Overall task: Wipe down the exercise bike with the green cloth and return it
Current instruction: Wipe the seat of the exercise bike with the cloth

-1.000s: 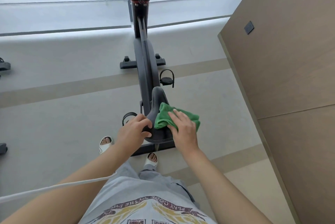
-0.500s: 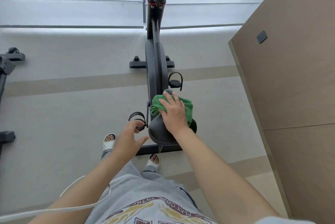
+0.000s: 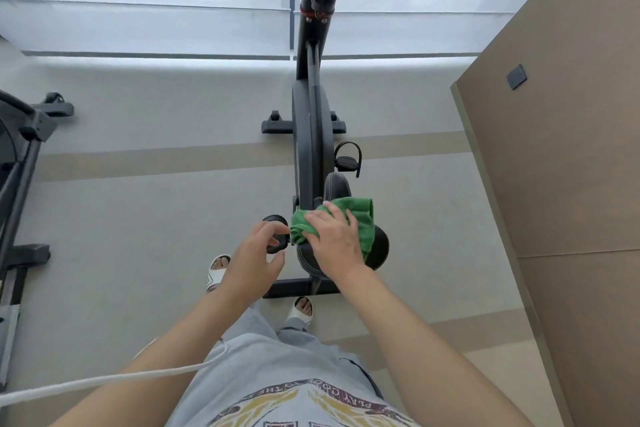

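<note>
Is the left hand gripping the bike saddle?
No. The left hand hovers open beside the saddle; only the right hand presses the green cloth there.

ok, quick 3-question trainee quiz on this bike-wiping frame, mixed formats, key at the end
1. True or false: the right hand presses the green terry cloth flat onto the black padded bike saddle.
2. The left hand is: A) gripping the saddle, B) open beside the saddle, holding nothing, C) holding the cloth.
3. Fill in: the black strapped pedal near the saddle's nose sits on the bike's ___ side.

Key: 1 true; 2 B; 3 right.
</note>
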`<act>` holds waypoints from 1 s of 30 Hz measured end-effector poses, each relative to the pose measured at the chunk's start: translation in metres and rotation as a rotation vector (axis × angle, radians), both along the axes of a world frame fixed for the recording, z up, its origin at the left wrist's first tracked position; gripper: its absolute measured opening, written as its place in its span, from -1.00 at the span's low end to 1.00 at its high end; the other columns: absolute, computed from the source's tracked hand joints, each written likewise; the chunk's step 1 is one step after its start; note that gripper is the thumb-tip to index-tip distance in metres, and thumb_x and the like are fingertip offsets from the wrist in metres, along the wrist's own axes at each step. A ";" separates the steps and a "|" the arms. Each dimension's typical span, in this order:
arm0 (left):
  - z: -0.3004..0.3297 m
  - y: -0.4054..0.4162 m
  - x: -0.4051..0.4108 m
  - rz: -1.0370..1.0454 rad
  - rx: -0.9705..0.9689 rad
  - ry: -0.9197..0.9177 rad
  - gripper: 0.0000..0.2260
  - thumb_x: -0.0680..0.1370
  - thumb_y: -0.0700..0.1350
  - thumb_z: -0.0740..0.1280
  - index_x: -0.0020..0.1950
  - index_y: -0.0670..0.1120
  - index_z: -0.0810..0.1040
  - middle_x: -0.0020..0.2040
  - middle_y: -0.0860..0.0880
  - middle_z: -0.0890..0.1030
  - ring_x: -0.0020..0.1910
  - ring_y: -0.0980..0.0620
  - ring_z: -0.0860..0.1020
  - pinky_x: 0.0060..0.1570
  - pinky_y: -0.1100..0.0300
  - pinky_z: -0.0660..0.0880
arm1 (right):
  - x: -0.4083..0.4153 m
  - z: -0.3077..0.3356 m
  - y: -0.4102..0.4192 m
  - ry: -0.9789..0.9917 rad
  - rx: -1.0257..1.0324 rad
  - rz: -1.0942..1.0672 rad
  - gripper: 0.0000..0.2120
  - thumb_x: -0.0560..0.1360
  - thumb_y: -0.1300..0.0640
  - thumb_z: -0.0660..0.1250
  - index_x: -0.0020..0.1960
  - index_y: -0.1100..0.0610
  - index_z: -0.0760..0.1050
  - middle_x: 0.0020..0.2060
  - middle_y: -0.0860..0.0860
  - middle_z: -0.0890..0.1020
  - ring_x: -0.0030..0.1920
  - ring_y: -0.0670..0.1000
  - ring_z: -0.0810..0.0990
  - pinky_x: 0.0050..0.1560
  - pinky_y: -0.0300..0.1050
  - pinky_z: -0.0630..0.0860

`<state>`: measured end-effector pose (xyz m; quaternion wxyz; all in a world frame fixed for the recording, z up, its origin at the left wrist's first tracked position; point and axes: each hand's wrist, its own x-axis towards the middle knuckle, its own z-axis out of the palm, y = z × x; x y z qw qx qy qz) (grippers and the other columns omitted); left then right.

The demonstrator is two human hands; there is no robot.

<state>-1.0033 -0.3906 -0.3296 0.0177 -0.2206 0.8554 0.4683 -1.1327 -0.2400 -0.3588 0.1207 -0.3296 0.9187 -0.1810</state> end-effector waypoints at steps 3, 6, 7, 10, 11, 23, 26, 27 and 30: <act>0.011 -0.006 0.002 0.010 -0.009 0.040 -0.65 0.55 -0.31 0.41 0.23 0.07 0.57 0.15 0.17 0.55 0.08 0.20 0.59 0.07 0.23 0.58 | 0.037 0.000 0.008 -0.018 -0.066 0.011 -0.67 0.57 0.03 0.44 0.33 -0.06 0.61 0.35 -0.16 0.63 0.50 0.07 0.45 0.46 0.32 0.34; 0.023 -0.015 0.000 0.021 -0.016 0.058 -0.63 0.55 -0.34 0.38 0.24 0.06 0.57 0.15 0.17 0.55 0.09 0.19 0.59 0.06 0.24 0.57 | 0.067 -0.012 0.033 0.083 -0.134 0.172 -0.61 0.50 0.11 0.52 0.31 -0.05 0.62 0.38 -0.19 0.60 0.54 0.06 0.42 0.51 0.30 0.34; 0.027 -0.018 -0.002 0.019 -0.014 0.063 -0.62 0.55 -0.35 0.37 0.24 0.06 0.57 0.15 0.19 0.54 0.09 0.19 0.59 0.06 0.24 0.56 | 0.070 -0.016 0.043 0.125 -0.145 0.230 -0.60 0.51 0.15 0.51 0.33 -0.05 0.61 0.42 -0.18 0.57 0.56 0.07 0.39 0.55 0.29 0.29; 0.039 -0.026 -0.005 0.027 -0.007 0.084 -0.62 0.55 -0.36 0.36 0.23 0.07 0.58 0.16 0.24 0.53 0.11 0.17 0.58 0.08 0.23 0.53 | 0.056 -0.023 0.057 0.165 -0.166 0.306 -0.56 0.57 0.19 0.43 0.42 -0.04 0.56 0.52 -0.16 0.48 0.61 0.06 0.32 0.60 0.20 0.15; 0.042 -0.030 -0.006 0.023 -0.005 0.086 -0.62 0.55 -0.36 0.36 0.23 0.07 0.58 0.16 0.24 0.53 0.11 0.17 0.58 0.08 0.23 0.53 | 0.048 -0.023 0.055 0.148 -0.176 0.278 -0.56 0.58 0.16 0.42 0.44 -0.04 0.55 0.53 -0.15 0.47 0.61 0.06 0.32 0.60 0.19 0.15; 0.072 -0.085 -0.031 -0.120 -0.010 0.104 -0.63 0.57 -0.33 0.34 0.21 0.12 0.56 0.21 0.20 0.52 0.14 0.16 0.56 0.15 0.15 0.54 | -0.063 -0.003 0.001 -0.018 -0.085 -0.323 -0.58 0.58 0.19 0.44 0.43 0.04 0.56 0.31 0.07 0.57 0.15 0.21 0.52 0.14 0.20 0.58; 0.087 -0.117 -0.041 -0.161 -0.019 0.141 -0.65 0.58 -0.31 0.35 0.21 0.11 0.56 0.21 0.20 0.52 0.14 0.19 0.55 0.16 0.17 0.54 | -0.062 0.015 -0.026 -0.020 -0.066 -0.409 -0.59 0.61 0.20 0.42 0.45 0.09 0.55 0.33 0.09 0.54 0.20 0.20 0.51 0.21 0.22 0.56; 0.093 -0.130 -0.045 -0.171 -0.023 0.156 -0.66 0.59 -0.30 0.35 0.22 0.11 0.56 0.21 0.20 0.52 0.14 0.18 0.55 0.16 0.18 0.54 | -0.061 0.024 -0.036 -0.013 -0.083 -0.422 -0.59 0.61 0.21 0.42 0.45 0.11 0.55 0.33 0.09 0.53 0.22 0.18 0.50 0.23 0.22 0.55; 0.111 -0.173 -0.059 -0.181 -0.011 0.193 -0.67 0.59 -0.29 0.35 0.23 0.10 0.56 0.22 0.16 0.52 0.16 0.15 0.56 0.17 0.20 0.52 | -0.060 0.061 -0.076 -0.003 -0.203 -0.434 -0.59 0.63 0.21 0.40 0.47 0.13 0.52 0.34 0.08 0.51 0.25 0.10 0.47 0.32 0.05 0.51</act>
